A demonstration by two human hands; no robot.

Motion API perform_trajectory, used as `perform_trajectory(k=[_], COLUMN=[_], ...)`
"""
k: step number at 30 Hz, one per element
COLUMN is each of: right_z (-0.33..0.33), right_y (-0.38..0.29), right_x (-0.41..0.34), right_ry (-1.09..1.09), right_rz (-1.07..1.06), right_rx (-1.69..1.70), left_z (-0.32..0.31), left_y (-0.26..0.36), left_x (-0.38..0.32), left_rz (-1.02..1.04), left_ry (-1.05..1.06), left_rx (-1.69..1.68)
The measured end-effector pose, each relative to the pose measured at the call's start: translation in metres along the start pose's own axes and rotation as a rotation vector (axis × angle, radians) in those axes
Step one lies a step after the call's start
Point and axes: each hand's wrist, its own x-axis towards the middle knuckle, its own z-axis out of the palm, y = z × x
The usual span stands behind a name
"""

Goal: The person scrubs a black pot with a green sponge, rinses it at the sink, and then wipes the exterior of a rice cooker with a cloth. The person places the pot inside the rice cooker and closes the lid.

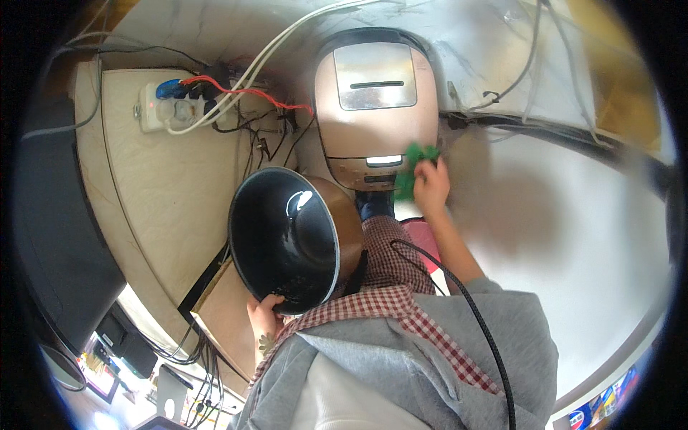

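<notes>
My left hand [267,313] grips the rim of a dark-lined cooking pot [285,242], its thumb over the edge. Bronze coats the pot's outer wall, and its mouth is tilted towards me. Light glints off the inner surface. In my right hand [431,188] is a green cloth [414,166], blurred, at the front right corner of a rice cooker [376,123]. The lid of the cooker is down; it is rose-gold with a silver panel. Whether the cloth touches the cooker I cannot tell.
A white power strip [161,110] with a blue plug [170,88] lies at the left on a cream surface [166,177]. Red and white cables run towards the cooker and wall. A pink object [422,242] is partly hidden behind my right arm. A black cord [478,317] crosses my side.
</notes>
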Motion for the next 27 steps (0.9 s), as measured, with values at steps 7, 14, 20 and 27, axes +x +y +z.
perform_trajectory(k=[7, 14, 20, 27], right_z=[-0.010, 0.007, 0.026, 0.016], right_y=[-0.007, 0.001, 0.047, 0.066], right_x=[0.077, 0.082, 0.130, 0.123], right_ry=[0.189, 0.020, 0.075, 0.014], right_rz=[0.091, -0.171, 0.478, 0.638], right_rx=[0.141, 0.034, 0.423, 0.678], left_z=[-0.002, -0.009, -0.017, -0.019], left_y=[0.005, -0.001, -0.013, -0.015], left_x=[-0.006, -0.007, -0.001, 0.003], left_rz=[0.002, 0.034, 0.020, 0.025], left_ry=[-0.056, 0.026, -0.033, -0.057], left_rx=[-0.059, 0.194, 0.144, 0.163])
